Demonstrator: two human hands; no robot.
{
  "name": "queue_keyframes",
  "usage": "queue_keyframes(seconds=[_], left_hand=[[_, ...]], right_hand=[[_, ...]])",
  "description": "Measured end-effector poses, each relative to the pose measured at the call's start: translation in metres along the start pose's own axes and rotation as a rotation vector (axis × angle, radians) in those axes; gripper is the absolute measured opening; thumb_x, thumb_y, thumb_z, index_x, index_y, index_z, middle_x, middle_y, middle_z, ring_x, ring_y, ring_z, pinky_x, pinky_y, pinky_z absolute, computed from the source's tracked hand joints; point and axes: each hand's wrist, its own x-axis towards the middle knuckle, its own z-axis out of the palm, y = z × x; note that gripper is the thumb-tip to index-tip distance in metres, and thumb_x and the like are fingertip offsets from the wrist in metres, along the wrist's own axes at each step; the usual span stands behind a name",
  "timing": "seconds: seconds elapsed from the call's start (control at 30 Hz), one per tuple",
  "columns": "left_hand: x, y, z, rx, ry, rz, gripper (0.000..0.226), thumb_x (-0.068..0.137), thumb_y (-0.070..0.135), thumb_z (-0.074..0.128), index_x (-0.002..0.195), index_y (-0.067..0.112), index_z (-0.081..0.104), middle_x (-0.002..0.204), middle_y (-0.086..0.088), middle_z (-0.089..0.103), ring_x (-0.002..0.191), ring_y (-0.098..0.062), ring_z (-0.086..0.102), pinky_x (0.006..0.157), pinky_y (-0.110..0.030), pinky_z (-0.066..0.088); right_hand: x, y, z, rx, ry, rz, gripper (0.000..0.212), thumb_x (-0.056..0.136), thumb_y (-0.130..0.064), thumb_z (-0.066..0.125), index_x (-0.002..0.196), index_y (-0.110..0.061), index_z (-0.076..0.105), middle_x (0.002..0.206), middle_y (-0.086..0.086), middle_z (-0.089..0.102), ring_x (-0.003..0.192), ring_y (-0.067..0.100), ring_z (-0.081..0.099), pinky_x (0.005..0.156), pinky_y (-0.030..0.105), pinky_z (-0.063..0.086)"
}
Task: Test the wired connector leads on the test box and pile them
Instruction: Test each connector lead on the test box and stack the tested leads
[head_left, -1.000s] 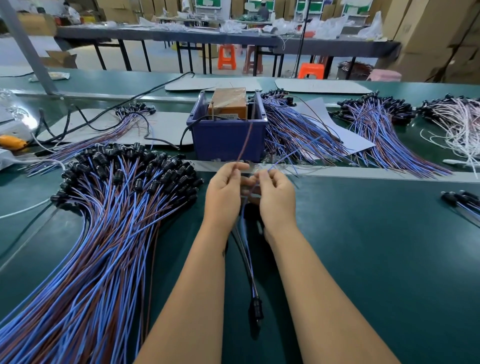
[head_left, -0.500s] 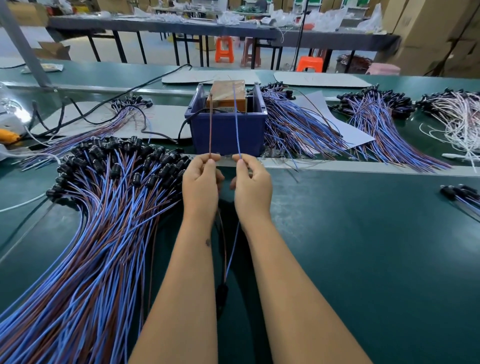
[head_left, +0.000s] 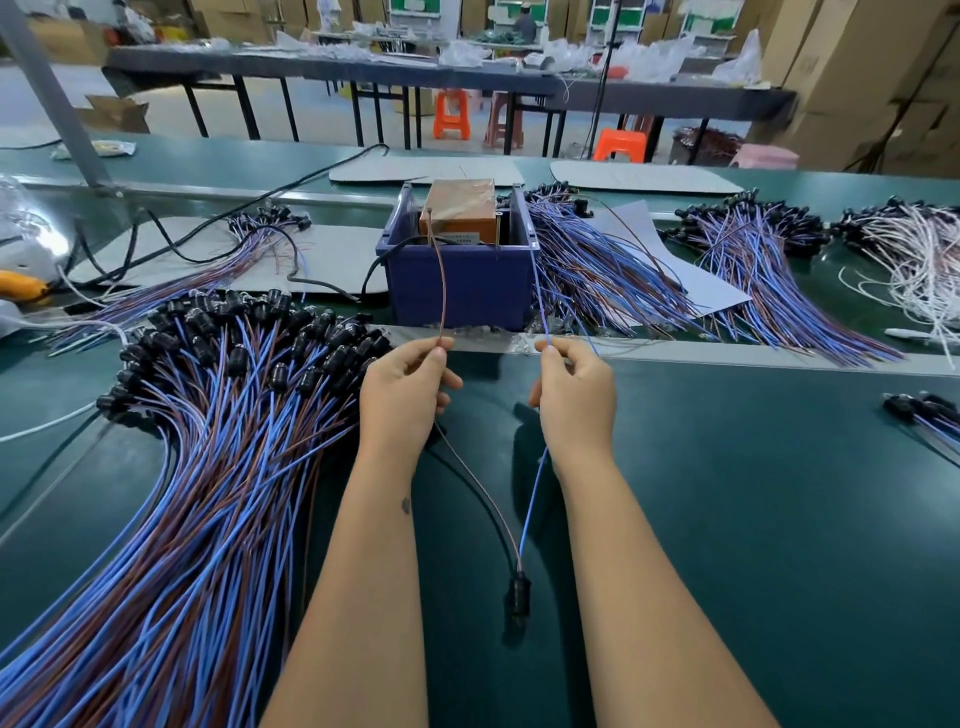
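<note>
My left hand (head_left: 402, 395) pinches the brown wire (head_left: 441, 280) of one connector lead, and my right hand (head_left: 574, 392) pinches its blue wire (head_left: 535, 488). Both wires rise toward the orange test box (head_left: 460, 210), which sits in a blue bin (head_left: 460, 280); the brown tip reaches the box's left side. The lead's black connector (head_left: 519, 592) hangs below between my forearms. A large pile of blue and brown leads (head_left: 208, 441) lies to the left on the green table (head_left: 753, 493).
More piles of leads lie right of the bin (head_left: 597, 270), further right (head_left: 753, 244), and a white-wired pile (head_left: 914, 249) at the far right. A few leads (head_left: 924, 410) lie at the right edge. Black cables (head_left: 208, 228) cross the left side. Tables and stools stand behind.
My hands have moved apart, spreading the brown and blue wires wide. The wire tips now reach up to the test box, and the connector hangs lower to the right.
</note>
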Motion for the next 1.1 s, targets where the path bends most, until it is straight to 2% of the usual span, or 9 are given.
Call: queue_keyframes(seconds=[0.1, 0.27, 0.53, 0.67, 1.1], left_hand=[[0.0003, 0.0003, 0.0005, 0.008, 0.041, -0.010, 0.022, 0.099, 0.013, 0.053, 0.093, 0.026, 0.070, 0.055, 0.009, 0.063, 0.047, -0.001, 0.049, 0.047, -0.014, 0.042], [-0.0007, 0.0016, 0.0030, 0.055, 0.081, -0.028, 0.021, 0.097, 0.012, 0.053, 0.097, 0.022, 0.072, 0.052, 0.012, 0.059, 0.044, 0.000, 0.044, 0.045, -0.012, 0.040], [-0.0046, 0.0056, 0.0053, 0.092, 0.105, -0.034, 0.023, 0.093, 0.009, 0.050, 0.092, 0.019, 0.071, 0.049, 0.011, 0.058, 0.043, -0.002, 0.041, 0.043, -0.014, 0.037], [-0.0070, 0.0069, 0.0041, 0.118, 0.091, -0.031, 0.026, 0.092, 0.009, 0.050, 0.088, 0.023, 0.071, 0.052, 0.009, 0.059, 0.046, -0.007, 0.041, 0.044, -0.018, 0.037], [-0.0054, 0.0057, 0.0046, 0.137, 0.077, -0.027, 0.025, 0.092, 0.011, 0.050, 0.087, 0.025, 0.071, 0.051, 0.010, 0.059, 0.044, -0.004, 0.041, 0.044, -0.017, 0.037]], right_hand=[[-0.0031, -0.0015, 0.0018, -0.034, -0.020, -0.013, 0.027, 0.097, -0.021, 0.046, 0.077, -0.035, 0.058, 0.049, -0.003, 0.054, 0.044, 0.007, 0.046, 0.056, 0.029, 0.042], [-0.0052, -0.0026, 0.0051, -0.065, -0.050, -0.025, 0.023, 0.095, -0.023, 0.047, 0.080, -0.033, 0.060, 0.058, -0.001, 0.059, 0.058, 0.018, 0.054, 0.062, 0.036, 0.047], [-0.0086, -0.0030, 0.0035, -0.001, -0.047, 0.012, 0.019, 0.087, -0.018, 0.050, 0.078, -0.025, 0.065, 0.050, -0.002, 0.053, 0.052, 0.015, 0.048, 0.057, 0.032, 0.041], [-0.0096, -0.0032, 0.0025, 0.007, -0.056, 0.026, 0.019, 0.088, -0.018, 0.051, 0.078, -0.024, 0.066, 0.043, -0.004, 0.051, 0.041, 0.007, 0.045, 0.052, 0.027, 0.038], [-0.0091, -0.0031, 0.0026, 0.005, -0.059, 0.005, 0.022, 0.089, -0.017, 0.051, 0.076, -0.027, 0.065, 0.043, -0.007, 0.051, 0.041, 0.004, 0.046, 0.054, 0.027, 0.043]])
